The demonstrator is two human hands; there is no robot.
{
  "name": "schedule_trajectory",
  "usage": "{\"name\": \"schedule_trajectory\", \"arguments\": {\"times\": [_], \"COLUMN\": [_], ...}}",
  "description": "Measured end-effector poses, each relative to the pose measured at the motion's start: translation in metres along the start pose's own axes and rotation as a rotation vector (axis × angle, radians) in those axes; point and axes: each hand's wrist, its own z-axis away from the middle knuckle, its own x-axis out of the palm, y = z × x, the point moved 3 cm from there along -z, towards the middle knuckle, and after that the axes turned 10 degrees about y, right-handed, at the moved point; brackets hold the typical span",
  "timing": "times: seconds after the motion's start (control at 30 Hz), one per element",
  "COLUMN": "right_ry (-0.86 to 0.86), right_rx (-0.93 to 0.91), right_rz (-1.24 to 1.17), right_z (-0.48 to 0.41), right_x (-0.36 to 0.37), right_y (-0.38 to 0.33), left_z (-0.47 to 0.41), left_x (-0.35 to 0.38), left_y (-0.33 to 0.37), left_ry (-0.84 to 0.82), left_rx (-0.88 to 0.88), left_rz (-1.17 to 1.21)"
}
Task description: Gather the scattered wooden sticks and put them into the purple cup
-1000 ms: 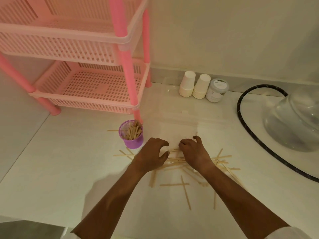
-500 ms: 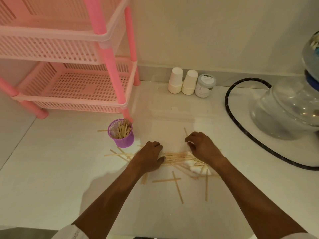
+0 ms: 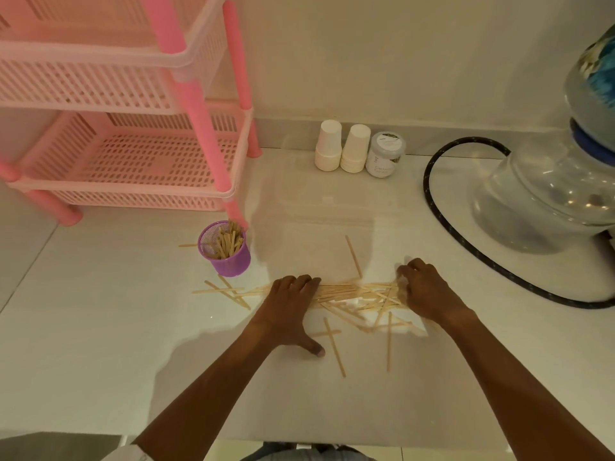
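Across the lower middle of the frame, the wooden sticks (image 3: 352,294) lay raked into a rough bundle on the pale surface (image 3: 100,327), bracketed by both hands. The left hand (image 3: 288,307) pressed flat on the bundle's left end, fingers extended and thumb splayed toward the bottom of the frame, gripping nothing. The right hand (image 3: 427,294) arched over the right end with fingers bent down into the sticks, though blur at the fingertips hid whether it pinched any. The purple cup (image 3: 229,261) stood upright to the upper left of the left hand, partly filled, near the foot of the pink rack (image 3: 133,168). Stray sticks (image 3: 334,347) lay outside the bundle: below it, above it, to its left, and one behind the cup. The likeliest failure seemed to be a loose lift, since the sticks were crossed rather than aligned and squeezing from the ends could fan them out and drop several. A full handful pushed into the narrow, light-looking cup might jam against the sticks already inside or tip it over. The stick behind the cup could easily be missed. The paper cups (image 3: 342,148), jar (image 3: 384,154), black hose (image 3: 466,247) and clear water jug (image 3: 539,201) toward the upper right stood well apart and posed little threat.
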Motion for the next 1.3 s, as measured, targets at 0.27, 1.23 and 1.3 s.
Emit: {"name": "schedule_trajectory", "arguments": {"times": [0.27, 1.23, 1.3], "right_ry": [0.123, -0.010, 0.038], "right_rx": [-0.013, -0.077, -0.056], "right_rz": [-0.019, -0.053, -0.048], "right_z": [0.026, 0.064, 0.061], "right_x": [0.006, 0.020, 0.024], "right_y": [-0.019, -0.037, -0.042], "left_z": [0.000, -0.031, -0.031], "left_x": [0.026, 0.024, 0.025], "left_y": [0.018, 0.009, 0.008], "left_ry": [0.146, 0.308, 0.316], "left_rx": [0.039, -0.015, -0.007], "left_rz": [-0.012, 0.040, 0.054]}}
